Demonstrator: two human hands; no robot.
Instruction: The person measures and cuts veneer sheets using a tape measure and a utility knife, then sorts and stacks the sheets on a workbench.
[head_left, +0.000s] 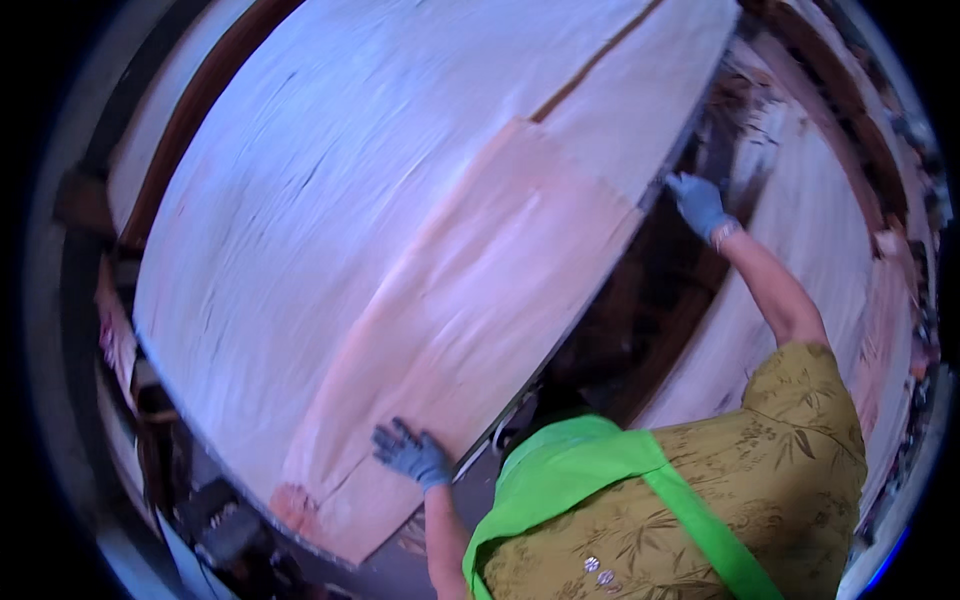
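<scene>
Veneer sheet (pixel 470 290) lies across the stack (pixel 300 200). My left hand (pixel 412 453) sits spread flat on its near end; right hand (pixel 698 203) pinches the far edge. Looks thin, floppy, brittle — I'd support both ends.

**Both arms out, gloved hands set well apart**

Left hand (pixel 412 455): grey-blue glove, palm down, fingers spread and pointing up and to the left. Forearm bare, coming up from the lower edge, nearly vertical, wrist straight.

Right hand (pixel 699 203): same grey-blue glove, reached far forward and up. Fingers curled, pointing left; grip state cannot be made out through the blur. Arm almost fully extended, bare from wrist to above the elbow, short patterned sleeve at the shoulder. Something pale at the wrist.
</scene>
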